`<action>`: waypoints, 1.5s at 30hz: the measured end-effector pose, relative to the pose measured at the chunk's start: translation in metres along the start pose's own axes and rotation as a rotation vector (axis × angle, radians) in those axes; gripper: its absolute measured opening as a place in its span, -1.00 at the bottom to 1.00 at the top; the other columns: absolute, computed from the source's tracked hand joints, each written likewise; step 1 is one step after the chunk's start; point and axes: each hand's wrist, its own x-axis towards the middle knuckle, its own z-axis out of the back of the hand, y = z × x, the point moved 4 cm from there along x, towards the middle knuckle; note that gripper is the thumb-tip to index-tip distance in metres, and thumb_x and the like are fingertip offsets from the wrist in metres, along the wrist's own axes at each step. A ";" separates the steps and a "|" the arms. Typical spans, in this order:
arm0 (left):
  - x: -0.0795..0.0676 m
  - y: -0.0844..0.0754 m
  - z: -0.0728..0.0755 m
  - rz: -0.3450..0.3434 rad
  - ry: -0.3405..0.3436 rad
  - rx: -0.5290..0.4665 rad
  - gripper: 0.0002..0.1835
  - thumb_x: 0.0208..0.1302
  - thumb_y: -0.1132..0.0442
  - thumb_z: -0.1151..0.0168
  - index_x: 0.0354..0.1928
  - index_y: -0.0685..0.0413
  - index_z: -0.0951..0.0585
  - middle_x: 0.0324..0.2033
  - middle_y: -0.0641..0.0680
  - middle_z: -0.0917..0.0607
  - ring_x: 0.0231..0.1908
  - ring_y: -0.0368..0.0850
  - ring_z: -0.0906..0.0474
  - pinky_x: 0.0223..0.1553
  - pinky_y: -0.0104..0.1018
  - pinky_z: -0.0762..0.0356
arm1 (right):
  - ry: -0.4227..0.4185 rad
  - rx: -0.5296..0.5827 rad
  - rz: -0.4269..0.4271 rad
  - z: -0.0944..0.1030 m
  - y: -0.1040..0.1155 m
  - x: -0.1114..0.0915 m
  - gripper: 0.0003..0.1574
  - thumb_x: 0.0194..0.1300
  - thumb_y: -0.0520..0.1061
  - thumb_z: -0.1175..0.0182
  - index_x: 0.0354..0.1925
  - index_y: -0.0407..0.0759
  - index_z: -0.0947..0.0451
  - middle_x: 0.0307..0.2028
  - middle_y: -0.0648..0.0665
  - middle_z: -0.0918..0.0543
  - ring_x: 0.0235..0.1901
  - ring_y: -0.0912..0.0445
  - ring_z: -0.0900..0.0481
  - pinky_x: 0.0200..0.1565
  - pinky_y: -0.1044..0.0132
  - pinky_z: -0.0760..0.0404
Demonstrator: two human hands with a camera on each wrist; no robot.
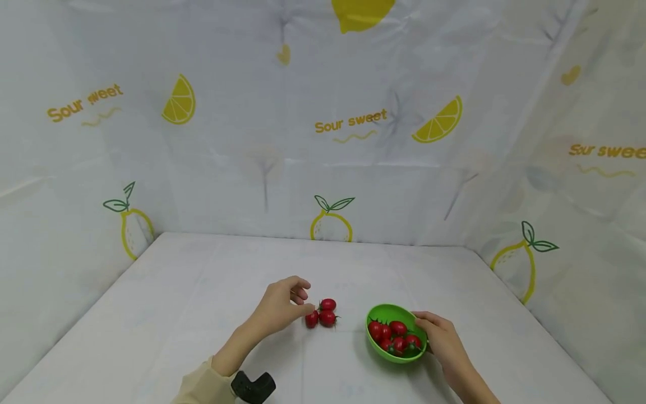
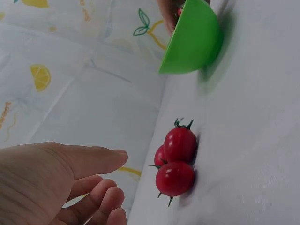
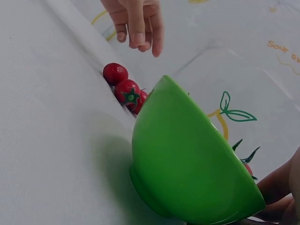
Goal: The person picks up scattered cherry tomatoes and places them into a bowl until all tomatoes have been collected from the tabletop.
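Observation:
Three red cherry tomatoes (image 1: 327,318) with green stems lie clustered on the white table, also visible in the left wrist view as tomatoes (image 2: 175,179). Just left of them hovers my left hand (image 1: 279,306), fingers loosely bent and holding nothing, its thumb overlapping the cluster's edge in the head view. My right hand (image 1: 445,340) grips the right rim of a green bowl (image 1: 386,356), thumb on top and fingers outside. Several more cherry tomatoes (image 1: 397,328) sit inside the bowl. From the right wrist view, the bowl's outer wall (image 3: 183,154) hides most of its contents.
A white cloth-covered table (image 1: 202,280) reaches to an upright white sheet (image 1: 242,140) printed with lemons and lettering, which stands along the back and sides. A dark strap-like device (image 1: 253,387) is at the left sleeve (image 1: 207,386).

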 end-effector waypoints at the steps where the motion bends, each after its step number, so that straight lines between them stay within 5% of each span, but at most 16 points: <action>1: 0.000 0.003 0.001 0.014 0.009 0.007 -0.64 0.10 0.33 -0.46 -0.05 0.23 -0.60 -0.31 0.07 -0.62 -0.31 -0.15 -0.57 -0.30 -0.32 -0.56 | -0.001 0.004 -0.003 0.000 0.000 0.000 -0.49 0.50 -0.14 0.14 0.22 -0.46 -0.41 0.20 -0.42 -0.44 0.12 -0.17 -0.46 -0.06 0.10 -0.58; 8: 0.000 0.016 -0.004 0.058 0.056 0.005 -0.58 0.05 0.34 -0.48 -0.02 0.29 -0.60 -0.19 0.15 -0.64 -0.27 -0.10 -0.58 -0.32 -0.28 -0.56 | -0.009 0.013 -0.003 0.000 -0.001 0.001 -0.51 0.49 -0.15 0.13 0.20 -0.45 -0.43 0.17 -0.39 -0.47 0.07 -0.12 -0.49 -0.11 0.13 -0.60; 19: 0.002 0.010 -0.015 0.028 0.094 0.011 -0.57 0.03 0.36 -0.49 -0.03 0.31 -0.61 -0.16 0.15 -0.65 -0.21 -0.01 -0.57 -0.28 -0.31 -0.56 | -0.011 0.018 -0.014 0.002 -0.001 0.004 -0.51 0.50 -0.16 0.12 0.21 -0.47 -0.42 0.14 -0.40 -0.49 0.02 -0.09 -0.52 -0.12 0.13 -0.60; 45: -0.001 0.016 -0.016 0.047 0.155 0.041 -0.46 -0.03 0.29 -0.54 0.02 0.36 -0.61 -0.08 0.17 -0.67 -0.14 0.01 -0.60 -0.16 -0.16 -0.56 | -0.014 0.015 -0.023 0.001 -0.003 0.005 -0.52 0.48 -0.16 0.12 0.17 -0.46 -0.45 0.14 -0.39 -0.50 0.05 -0.13 -0.51 -0.10 0.08 -0.61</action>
